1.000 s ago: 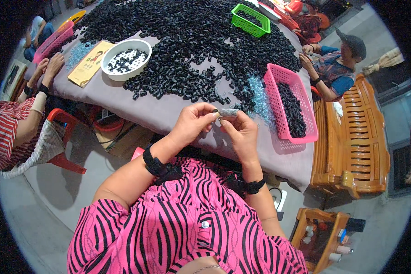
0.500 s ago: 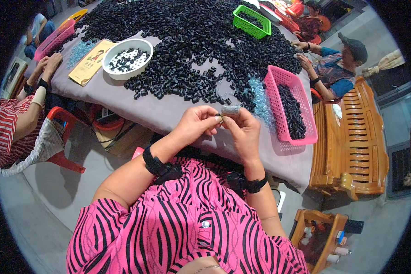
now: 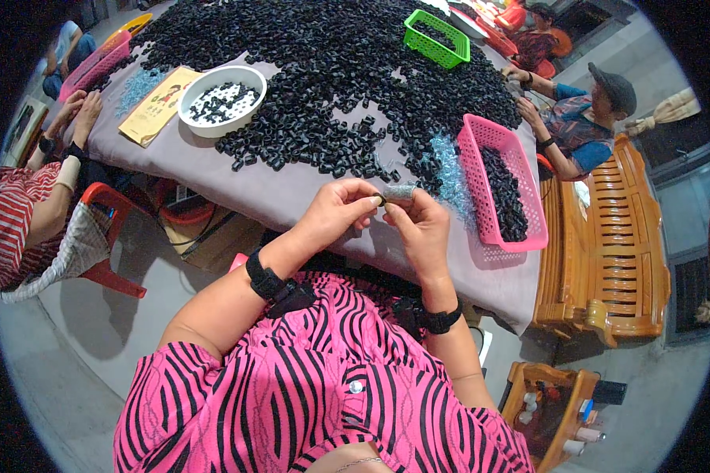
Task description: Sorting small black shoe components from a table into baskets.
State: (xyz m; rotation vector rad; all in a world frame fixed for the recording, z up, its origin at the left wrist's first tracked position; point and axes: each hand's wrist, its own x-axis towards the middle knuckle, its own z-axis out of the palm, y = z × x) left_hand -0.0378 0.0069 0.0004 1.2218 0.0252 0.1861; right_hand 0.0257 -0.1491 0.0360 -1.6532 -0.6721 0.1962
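Note:
Over the near edge of the table, my left hand (image 3: 341, 211) pinches a small dark piece (image 3: 382, 200) between thumb and forefinger. My right hand (image 3: 420, 229) meets it from the other side, its thumb tip at the same piece. A silver-grey wrap (image 3: 401, 191) sits around or against my right forefinger; I cannot tell which. The fingers partly hide the piece. Just beyond my hands lies a wide heap of small black plastic pieces (image 3: 315, 118).
Right of my hands stands a pink basket (image 3: 493, 225) of black pieces, beside clear bluish plastic bits (image 3: 451, 177). A white bowl (image 3: 189, 126) and a yellow booklet (image 3: 146, 122) lie left. A green basket (image 3: 414, 49) is farther back. People sit at both sides.
My fingers have shifted slightly around the dark piece, which shows a little more now. The person at the left has moved their hands a little.

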